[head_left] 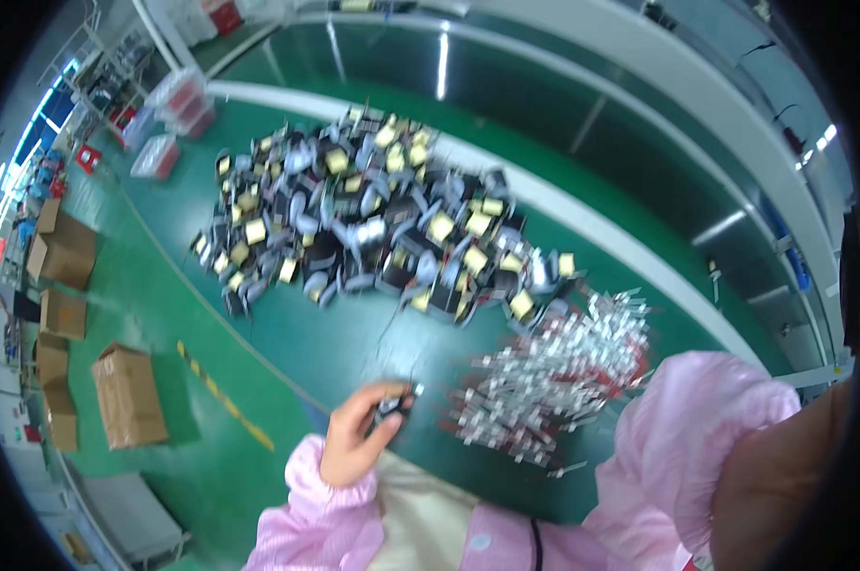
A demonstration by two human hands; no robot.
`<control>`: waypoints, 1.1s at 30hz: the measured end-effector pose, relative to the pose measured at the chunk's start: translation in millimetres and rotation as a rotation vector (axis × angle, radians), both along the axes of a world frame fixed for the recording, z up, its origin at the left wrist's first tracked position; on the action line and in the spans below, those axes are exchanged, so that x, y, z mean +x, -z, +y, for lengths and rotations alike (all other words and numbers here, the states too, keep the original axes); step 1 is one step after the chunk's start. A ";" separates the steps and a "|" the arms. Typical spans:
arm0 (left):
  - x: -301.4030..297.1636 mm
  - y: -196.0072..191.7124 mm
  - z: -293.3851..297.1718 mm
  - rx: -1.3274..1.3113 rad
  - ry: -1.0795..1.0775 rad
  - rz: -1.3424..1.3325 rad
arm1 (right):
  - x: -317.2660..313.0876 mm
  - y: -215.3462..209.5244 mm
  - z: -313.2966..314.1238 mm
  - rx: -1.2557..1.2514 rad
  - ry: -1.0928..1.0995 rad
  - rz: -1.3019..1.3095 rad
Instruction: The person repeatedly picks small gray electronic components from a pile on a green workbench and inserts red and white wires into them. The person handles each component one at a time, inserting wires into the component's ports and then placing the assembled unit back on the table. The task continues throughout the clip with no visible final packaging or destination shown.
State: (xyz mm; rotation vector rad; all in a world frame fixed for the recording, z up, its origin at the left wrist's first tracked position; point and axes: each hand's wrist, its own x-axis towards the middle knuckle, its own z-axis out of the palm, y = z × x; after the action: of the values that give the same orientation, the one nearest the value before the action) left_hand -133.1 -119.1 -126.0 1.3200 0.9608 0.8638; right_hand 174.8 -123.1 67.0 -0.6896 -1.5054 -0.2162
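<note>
Over the near edge of the green table (pixel 349 357), my left hand (pixel 356 433) is closed, thumb and fingers pinching a small black part (pixel 392 406) with a bit of bright metal at its tip. Blur hides its exact kind. My right arm, in a pink sleeve (pixel 696 419), is raised at the right, and my right hand (pixel 796 466) is very close to the camera, dark and blurred, its fingers out of sight. To the right of my left hand lies a loose pile of small silver metal pieces with red bits (pixel 544 381).
A large heap of black and grey parts with yellow pieces (pixel 354 219) covers the table's middle. Clear plastic bins (pixel 178 100) stand at its far left end. A white rail (pixel 582 214) borders the far side. Cardboard boxes (pixel 128 395) stand on the green floor at left.
</note>
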 end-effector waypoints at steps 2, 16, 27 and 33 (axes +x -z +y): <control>-2.9 -2.6 -4.4 -0.048 -0.010 0.012 | 0.1 -2.0 5.5 0.022 0.011 0.021; 10.1 9.9 -6.1 -0.084 0.004 -0.063 | 1.5 -12.4 21.7 0.095 0.061 0.039; 12.2 6.6 -2.6 0.004 0.061 -0.009 | 1.4 -8.8 31.5 0.115 0.074 0.024; 12.3 13.8 -6.4 -0.020 0.038 -0.015 | 1.3 -6.5 34.7 0.118 0.059 0.007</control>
State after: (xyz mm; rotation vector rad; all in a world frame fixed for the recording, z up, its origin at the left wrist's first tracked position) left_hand -120.8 -125.5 -139.8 1.3086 0.9278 0.8322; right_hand 176.1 -88.4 73.5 -0.6400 -1.4544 -0.3437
